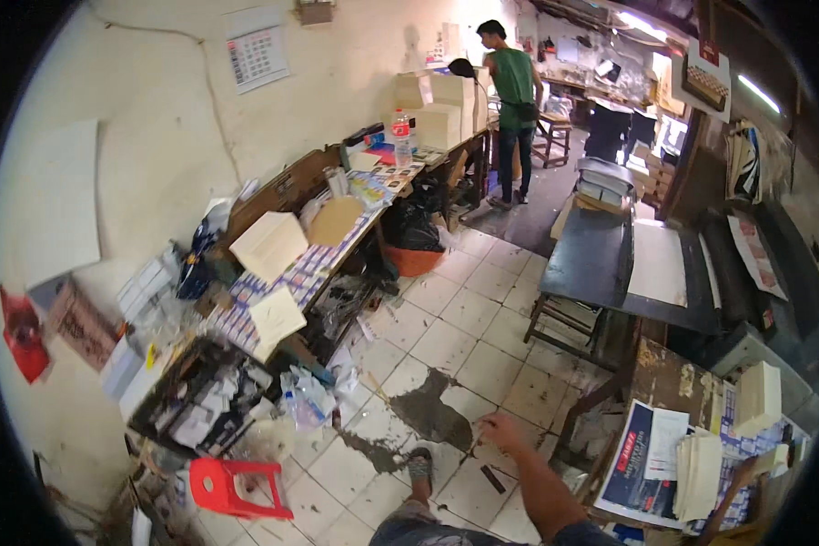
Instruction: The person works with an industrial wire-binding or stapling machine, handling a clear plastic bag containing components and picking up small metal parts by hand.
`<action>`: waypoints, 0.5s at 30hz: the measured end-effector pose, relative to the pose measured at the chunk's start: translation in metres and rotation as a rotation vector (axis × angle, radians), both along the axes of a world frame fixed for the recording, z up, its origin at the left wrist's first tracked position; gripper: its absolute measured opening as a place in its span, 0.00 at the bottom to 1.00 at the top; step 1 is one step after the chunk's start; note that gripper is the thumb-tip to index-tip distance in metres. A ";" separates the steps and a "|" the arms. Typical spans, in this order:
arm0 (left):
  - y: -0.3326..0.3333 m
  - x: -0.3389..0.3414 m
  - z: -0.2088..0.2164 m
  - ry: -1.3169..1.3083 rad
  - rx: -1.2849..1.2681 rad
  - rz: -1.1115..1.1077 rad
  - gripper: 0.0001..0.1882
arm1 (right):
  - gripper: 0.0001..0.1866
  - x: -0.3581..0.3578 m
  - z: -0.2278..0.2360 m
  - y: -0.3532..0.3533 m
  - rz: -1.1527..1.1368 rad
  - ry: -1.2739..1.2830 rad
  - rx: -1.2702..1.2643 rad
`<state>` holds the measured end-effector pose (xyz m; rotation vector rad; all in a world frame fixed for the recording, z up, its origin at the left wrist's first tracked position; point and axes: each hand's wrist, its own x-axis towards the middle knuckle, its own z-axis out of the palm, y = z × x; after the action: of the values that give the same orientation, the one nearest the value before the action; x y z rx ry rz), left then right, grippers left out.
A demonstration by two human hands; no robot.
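My right hand [500, 426] reaches down over the tiled floor [469, 314], close to the corner of a worn wooden table [669, 378]. A thin stick [470, 447] lies just under its fingers; whether the hand grips it is unclear. A small dark flat object [493, 478] lies on the tiles below the hand. My sandalled foot [419, 465] stands beside a dark patch of broken floor [432, 414]. My left hand is out of view.
A long cluttered bench [273, 300] with paper stacks and a cardboard box [268, 244] lines the left wall. A red plastic stool [232, 487] stands at lower left. A dark table [591, 255] and a wooden stool [564, 318] stand right of the aisle. A person in a green top [514, 100] stands far back.
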<state>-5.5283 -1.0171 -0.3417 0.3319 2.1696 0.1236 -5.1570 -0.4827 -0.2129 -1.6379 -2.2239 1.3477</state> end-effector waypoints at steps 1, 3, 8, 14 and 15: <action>0.026 -0.020 -0.004 -0.010 -0.017 -0.037 0.16 | 0.20 -0.012 -0.013 0.022 -0.071 0.014 -0.018; 0.096 -0.069 -0.014 -0.047 0.008 -0.174 0.18 | 0.18 0.000 -0.033 0.074 -0.243 0.025 -0.004; 0.290 -0.220 -0.023 0.250 0.686 -1.247 0.21 | 0.19 0.069 -0.183 0.108 -0.040 -0.409 0.010; 0.720 -0.209 0.028 -0.105 0.683 -0.235 0.24 | 0.15 0.136 -0.325 0.094 -0.487 -0.560 -0.512; 0.763 -0.206 0.035 -0.177 0.727 -0.108 0.26 | 0.16 0.129 -0.322 0.120 -0.442 -0.543 -0.543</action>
<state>-5.7344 -0.2543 -0.3068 0.8103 1.8588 0.8547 -5.0277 -0.3630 -0.5348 -2.7607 -1.5749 1.5930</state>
